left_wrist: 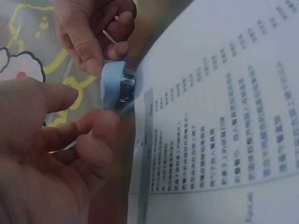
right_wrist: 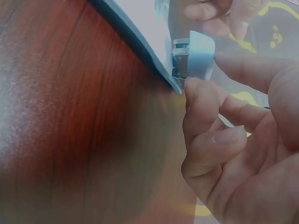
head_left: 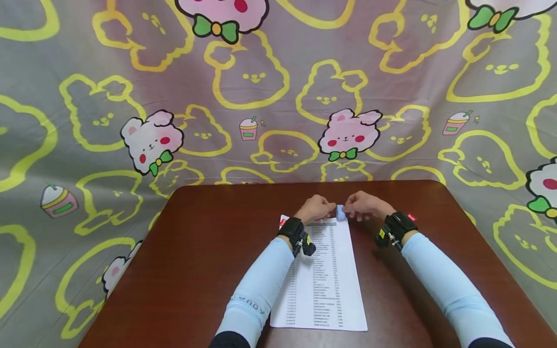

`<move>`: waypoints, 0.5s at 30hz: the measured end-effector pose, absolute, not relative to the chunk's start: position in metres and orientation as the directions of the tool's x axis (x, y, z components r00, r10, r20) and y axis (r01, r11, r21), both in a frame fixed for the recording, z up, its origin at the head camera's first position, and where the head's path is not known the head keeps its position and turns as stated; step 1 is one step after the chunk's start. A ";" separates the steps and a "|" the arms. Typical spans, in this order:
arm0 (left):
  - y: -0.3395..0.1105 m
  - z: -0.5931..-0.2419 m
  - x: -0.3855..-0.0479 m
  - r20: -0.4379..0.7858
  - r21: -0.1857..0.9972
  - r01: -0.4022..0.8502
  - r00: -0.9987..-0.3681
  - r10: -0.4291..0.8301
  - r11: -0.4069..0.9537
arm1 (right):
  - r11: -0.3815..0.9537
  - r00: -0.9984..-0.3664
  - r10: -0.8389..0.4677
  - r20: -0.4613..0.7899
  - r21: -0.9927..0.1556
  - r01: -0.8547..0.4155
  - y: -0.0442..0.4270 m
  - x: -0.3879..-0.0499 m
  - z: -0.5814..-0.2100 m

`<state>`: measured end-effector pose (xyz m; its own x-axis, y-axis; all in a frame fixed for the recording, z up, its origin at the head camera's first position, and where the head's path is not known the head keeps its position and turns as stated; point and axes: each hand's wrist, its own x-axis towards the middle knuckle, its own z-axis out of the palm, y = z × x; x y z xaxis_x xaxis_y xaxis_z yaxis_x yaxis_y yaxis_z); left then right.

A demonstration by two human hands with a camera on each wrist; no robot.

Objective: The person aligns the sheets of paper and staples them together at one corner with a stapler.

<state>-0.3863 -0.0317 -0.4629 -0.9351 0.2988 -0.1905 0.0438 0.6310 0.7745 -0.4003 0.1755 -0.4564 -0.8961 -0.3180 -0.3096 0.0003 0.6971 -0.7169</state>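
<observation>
A small light-blue stapler (head_left: 341,212) sits at the top right corner of a stack of printed paper (head_left: 326,280), its metal part against the paper's edge in the right wrist view. My right hand (head_left: 367,205) pinches the stapler between thumb and forefinger; its other fingers are curled, as the right wrist view (right_wrist: 243,135) shows. Just left of the stapler, my left hand (head_left: 316,209) hovers by the paper's top edge. In the left wrist view that hand (left_wrist: 51,144) has loosely bent fingers, a gap between thumb and forefinger, and nothing held.
The paper lies on a dark red-brown table (head_left: 187,270). A small white item with a red mark (head_left: 284,221) shows at the paper's top left corner. Behind the table hangs a grey cloth (head_left: 270,164) with cartoon prints.
</observation>
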 end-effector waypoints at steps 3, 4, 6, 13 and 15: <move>-0.028 -0.463 -0.386 -0.198 0.759 0.043 -0.935 0.293 0.650 | 0.698 -0.895 -0.326 -0.304 -0.716 -0.011 0.177 -0.401 -0.458; -0.027 -0.463 -0.387 -0.203 0.755 0.040 -0.935 0.292 0.654 | 0.696 -0.896 -0.326 -0.302 -0.718 -0.011 0.177 -0.401 -0.458; -0.024 -0.462 -0.387 -0.218 0.741 0.037 -0.931 0.292 0.670 | 0.693 -0.897 -0.325 -0.299 -0.721 -0.011 0.178 -0.401 -0.459; -0.016 -0.466 -0.387 -0.275 0.696 0.004 -0.922 0.272 0.718 | 0.676 -0.894 -0.304 -0.328 -0.735 0.040 0.177 -0.399 -0.463; -0.015 -0.468 -0.388 -0.280 0.690 -0.001 -0.922 0.266 0.724 | 0.668 -0.894 -0.302 -0.332 -0.742 0.050 0.177 -0.398 -0.466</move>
<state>-0.3877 -0.0150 -0.4679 -0.9225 0.2660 -0.2797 -0.0006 0.7236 0.6902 -0.3979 0.1773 -0.4658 -0.8938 -0.3020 -0.3316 0.0495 0.6683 -0.7422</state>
